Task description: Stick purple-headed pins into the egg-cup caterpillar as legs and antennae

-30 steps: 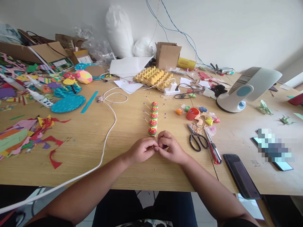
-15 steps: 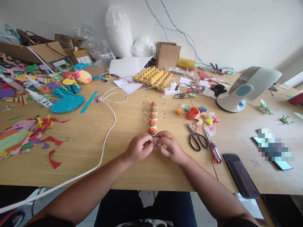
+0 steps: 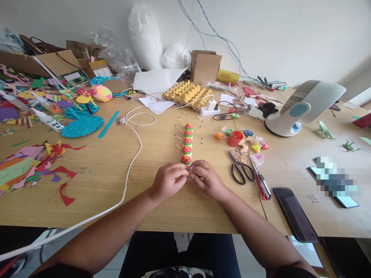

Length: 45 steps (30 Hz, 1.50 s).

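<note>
A caterpillar-like craft model (image 3: 187,149) of red domes with yellow rings and green rims stands in a line on the wooden table. Thin sticks tipped with purple balls jut out along both its sides. Right at its near end, my left hand (image 3: 169,181) and my right hand (image 3: 210,180) meet with fingertips pinched together. Something small and purplish or pale shows between the fingers, mostly covered, and I cannot make out what it is. The fingers hide the nearest end of the model.
On the right lie black-handled scissors (image 3: 242,170), a red utility knife (image 3: 261,181), a phone (image 3: 295,214) and a small red cup (image 3: 235,138) amid bagged clay. A white cable (image 3: 131,164) crosses the left side near paper scraps (image 3: 29,166). Yellow egg trays (image 3: 188,94) sit behind.
My two hands have drawn slightly closer, and the fingertips now press together over the small item. The model and surrounding things have stayed put.
</note>
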### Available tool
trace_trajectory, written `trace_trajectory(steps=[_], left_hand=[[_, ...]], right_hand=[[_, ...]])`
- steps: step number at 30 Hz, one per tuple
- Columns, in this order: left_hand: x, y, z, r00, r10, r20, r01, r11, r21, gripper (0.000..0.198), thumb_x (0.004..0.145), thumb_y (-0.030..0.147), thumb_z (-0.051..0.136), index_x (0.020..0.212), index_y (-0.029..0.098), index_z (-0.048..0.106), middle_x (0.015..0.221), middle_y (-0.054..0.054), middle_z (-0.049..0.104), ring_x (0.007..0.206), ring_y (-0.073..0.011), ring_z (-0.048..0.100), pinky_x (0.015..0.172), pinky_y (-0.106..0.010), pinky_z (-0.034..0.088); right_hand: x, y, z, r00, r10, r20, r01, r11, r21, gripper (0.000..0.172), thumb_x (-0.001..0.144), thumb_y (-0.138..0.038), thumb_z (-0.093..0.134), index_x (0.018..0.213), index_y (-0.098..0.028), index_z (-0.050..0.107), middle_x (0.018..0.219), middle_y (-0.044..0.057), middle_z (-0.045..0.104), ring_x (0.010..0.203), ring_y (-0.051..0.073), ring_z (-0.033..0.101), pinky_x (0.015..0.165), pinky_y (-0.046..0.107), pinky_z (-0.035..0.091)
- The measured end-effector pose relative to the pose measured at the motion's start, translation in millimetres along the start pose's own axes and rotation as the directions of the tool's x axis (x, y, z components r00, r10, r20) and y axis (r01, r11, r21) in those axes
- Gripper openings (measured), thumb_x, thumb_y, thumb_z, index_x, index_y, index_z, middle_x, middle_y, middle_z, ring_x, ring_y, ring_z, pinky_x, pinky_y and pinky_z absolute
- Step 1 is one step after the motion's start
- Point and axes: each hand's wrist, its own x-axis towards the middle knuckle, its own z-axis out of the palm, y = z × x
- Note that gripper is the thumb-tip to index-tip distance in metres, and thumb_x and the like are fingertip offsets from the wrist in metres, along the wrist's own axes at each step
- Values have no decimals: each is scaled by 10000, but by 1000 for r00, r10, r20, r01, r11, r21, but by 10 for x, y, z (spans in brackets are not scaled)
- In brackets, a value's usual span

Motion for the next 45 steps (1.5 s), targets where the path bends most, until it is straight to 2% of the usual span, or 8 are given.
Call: trace_trajectory(steps=[7, 10, 13, 18, 21, 27, 32, 45], left_hand=[[6, 23, 12, 996, -65, 55, 64, 998, 23, 242, 870, 94, 585, 1026, 207, 732, 1022, -54, 768, 939, -192, 713, 864, -311, 555], [7, 11, 23, 984, -171, 45, 173, 983, -53, 180, 875, 129, 600, 976, 187, 736, 963, -61, 767, 811, -165, 703, 742, -272, 556], [4, -29, 44, 936, -335, 110, 349, 922, -167, 139, 855, 172, 633, 941, 176, 742, 904, -56, 766, 661, -129, 654, 600, -235, 516], [5, -72, 70, 829, -517, 215, 558, 740, -375, 166, 826, 273, 688, 944, 173, 746, 891, -48, 775, 751, -155, 697, 691, -247, 559], [9, -82, 66, 808, -544, 226, 586, 701, -407, 187, 830, 300, 686, 953, 173, 747, 912, -50, 772, 770, -156, 693, 702, -249, 554], [-5, -111, 58, 815, -538, 215, 577, 713, -399, 188, 817, 306, 716, 941, 167, 747, 889, -50, 764, 738, -147, 680, 683, -243, 546], [-22, -93, 57, 869, -472, 150, 492, 784, -378, 132, 831, 288, 733, 894, 173, 735, 805, -32, 744, 662, -127, 659, 616, -223, 536], [-5, -72, 34, 937, -342, 74, 348, 889, -297, 209, 867, 314, 734, 1046, 214, 774, 989, -72, 770, 768, -146, 707, 641, -235, 568]], right_hand=[[21, -22, -28, 999, 46, -1, -46, 998, 49, 77, 975, -229, 546, 899, -219, 557, 982, 83, 647, 941, 201, 601, 833, 356, 500], [12, -32, -40, 998, 55, 9, -56, 997, 61, 156, 903, -244, 652, 887, -229, 498, 951, 66, 647, 898, 198, 591, 790, 340, 492], [0, 0, -41, 998, 60, 9, -60, 997, 44, 245, 849, -215, 708, 983, -233, 504, 1043, 75, 663, 950, 205, 599, 820, 344, 494], [-2, 90, -81, 988, 154, 20, -154, 988, -30, 525, 807, -260, 782, 1258, -237, 515, 1144, 98, 667, 1035, 237, 618, 883, 374, 502], [4, 109, -116, 984, 167, 68, -166, 986, -25, 502, 830, -298, 771, 1273, -226, 548, 1141, 103, 674, 1011, 235, 636, 870, 366, 513], [7, 86, -123, 986, 147, 83, -146, 989, -18, 400, 898, -358, 698, 1253, -202, 596, 1058, 102, 678, 932, 216, 633, 820, 343, 513], [6, 54, -114, 986, 132, 104, -133, 991, 1, 360, 925, -347, 662, 1243, -188, 603, 1001, 91, 665, 886, 202, 613, 796, 335, 502], [8, 52, -99, 994, 60, 92, -61, 998, 4, 177, 977, -318, 578, 1074, -181, 632, 965, 91, 655, 856, 187, 602, 767, 314, 491]])
